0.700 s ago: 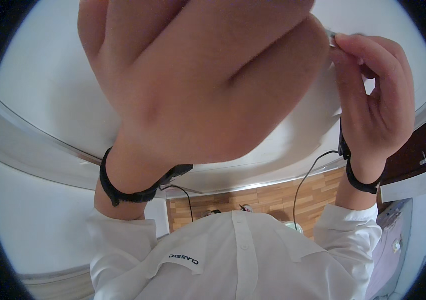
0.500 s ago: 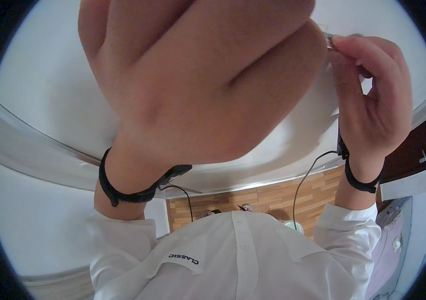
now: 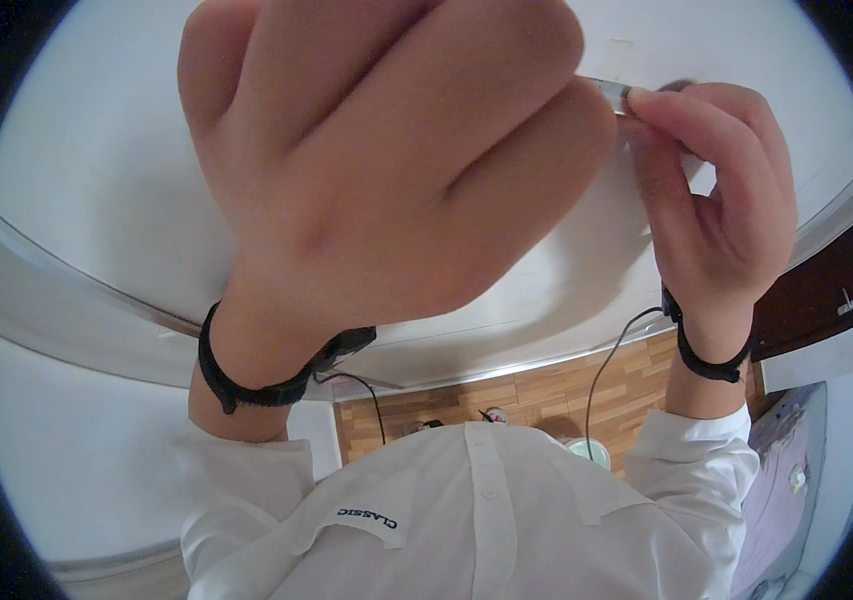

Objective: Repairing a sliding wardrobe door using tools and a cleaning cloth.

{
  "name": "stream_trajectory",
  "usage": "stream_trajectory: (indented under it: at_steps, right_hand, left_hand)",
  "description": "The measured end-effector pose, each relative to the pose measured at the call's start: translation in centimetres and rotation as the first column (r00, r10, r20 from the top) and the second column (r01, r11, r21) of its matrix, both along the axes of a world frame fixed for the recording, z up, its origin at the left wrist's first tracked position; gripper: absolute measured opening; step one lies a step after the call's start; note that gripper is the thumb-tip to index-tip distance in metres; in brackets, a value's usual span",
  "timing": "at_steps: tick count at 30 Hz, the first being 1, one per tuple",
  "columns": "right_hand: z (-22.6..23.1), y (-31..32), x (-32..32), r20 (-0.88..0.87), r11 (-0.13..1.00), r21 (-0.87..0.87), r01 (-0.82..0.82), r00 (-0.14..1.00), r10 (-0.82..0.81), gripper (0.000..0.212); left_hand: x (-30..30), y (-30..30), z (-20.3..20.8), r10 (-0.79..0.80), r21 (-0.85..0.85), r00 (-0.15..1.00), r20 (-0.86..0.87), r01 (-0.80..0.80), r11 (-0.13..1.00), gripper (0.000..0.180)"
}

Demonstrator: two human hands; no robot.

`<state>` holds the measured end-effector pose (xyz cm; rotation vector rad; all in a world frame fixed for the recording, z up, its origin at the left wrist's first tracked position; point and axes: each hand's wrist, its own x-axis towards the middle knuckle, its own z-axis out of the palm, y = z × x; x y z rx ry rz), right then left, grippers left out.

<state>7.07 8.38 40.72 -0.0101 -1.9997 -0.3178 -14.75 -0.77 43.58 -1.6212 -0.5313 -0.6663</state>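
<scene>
The left hand (image 3: pixel 376 190) fills the upper middle, back to the camera, its fingers curled; whether it grips anything cannot be told, as its fingertips are hidden. The right hand (image 3: pixel 731 195) pinches a small silvery piece (image 3: pixel 614 95) between thumb and forefinger, its other fingers bent. The piece sits between those fingertips and the left hand's edge. A black left band (image 3: pixel 271 391) and right band (image 3: pixel 711 369) circle the wrists, each with a dark cable running down. Beyond the hands spreads a white surface (image 3: pixel 86 190); below are a white shirt (image 3: pixel 491 490) and wooden floor (image 3: pixel 546 393).
</scene>
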Motion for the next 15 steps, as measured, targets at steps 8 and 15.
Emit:
stream_trajectory:
  at_steps: [8, 15]
  right_hand:
    - [3.8, -2.1, -1.9, 0.009, 0.997, -0.077, 0.002, 1.0, -0.001, 0.023]
    - [8.9, -3.4, -3.1, 0.004, 0.995, -0.1, -0.021, 1.0, 0.021, 0.024]
  left_hand:
    - [-1.6, -1.8, 3.5, 0.031, 0.031, 0.999, 0.009, -0.032, 0.999, 0.041]
    - [-3.1, -3.0, 8.9, 0.033, -0.024, 0.999, -0.014, -0.033, 0.999, 0.042]
